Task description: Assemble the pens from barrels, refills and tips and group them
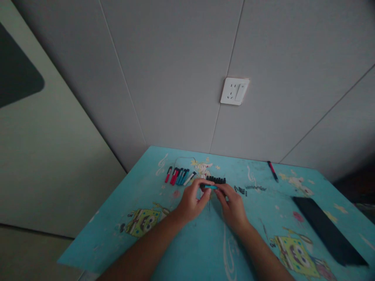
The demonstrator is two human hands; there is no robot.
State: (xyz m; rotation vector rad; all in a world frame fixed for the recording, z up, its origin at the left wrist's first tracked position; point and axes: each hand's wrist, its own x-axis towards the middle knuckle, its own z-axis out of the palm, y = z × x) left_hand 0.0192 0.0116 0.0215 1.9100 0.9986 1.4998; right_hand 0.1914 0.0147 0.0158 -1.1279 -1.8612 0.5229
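Note:
Over the middle of the table, my left hand (191, 201) and my right hand (233, 205) pinch a short blue pen barrel (211, 187) between them. Its black end lies at my left fingertips, and the blue end is at my right fingertips. Just behind my hands stands a row of small black pen parts (216, 180). To the left lies a group of red (174, 176) and blue barrels (182, 176) with black ends, along with a white one (190, 178). Small dark pieces (240, 190) and a strip of tiny grey parts (256, 188) are spread right of my hands.
A red and black pen (272, 171) lies near the table's back edge. At the right is a long black flat piece (329, 230). The cartoon-print table (117, 249) meets a grey wall with a white socket (234, 91). A pale panel stands at left.

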